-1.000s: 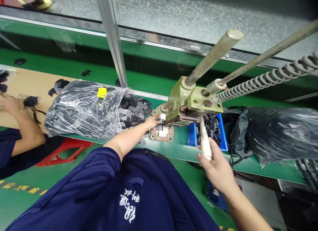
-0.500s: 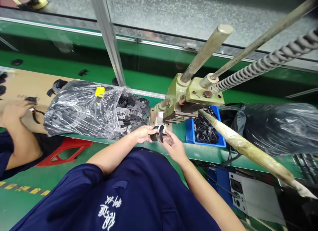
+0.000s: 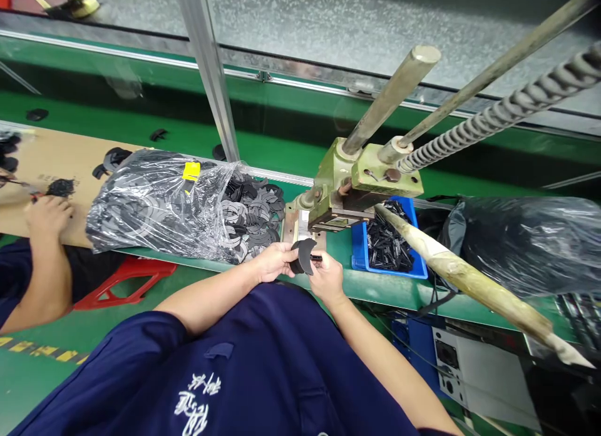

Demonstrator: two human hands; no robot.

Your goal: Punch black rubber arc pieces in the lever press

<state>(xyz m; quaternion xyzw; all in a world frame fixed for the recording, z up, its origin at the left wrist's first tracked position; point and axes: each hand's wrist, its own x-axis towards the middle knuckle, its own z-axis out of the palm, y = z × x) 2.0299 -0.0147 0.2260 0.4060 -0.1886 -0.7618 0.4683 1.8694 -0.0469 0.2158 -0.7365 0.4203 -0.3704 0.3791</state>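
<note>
Slanting up from the green bench's (image 3: 345, 254) rear edge: a silver metal post (image 3: 211, 73). Flat at far left: a brown cardboard sheet (image 3: 70, 157). Below: a red plastic stool (image 3: 138, 267) and a yellow-and-black floor stripe (image 3: 40, 353). Low at right: a white rectangular panel (image 3: 491, 373) with black fittings (image 3: 447, 354).

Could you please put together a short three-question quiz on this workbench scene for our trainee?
1. What is the left hand holding?
a) a cup
b) a dark curved piece
c) a screwdriver

2. True or false: neither the left nor the right hand is on the long handle.

3. Fill in the missing colour: the bin of black parts is ____.

Key: 1. b; 2. true; 3. blue.
</note>
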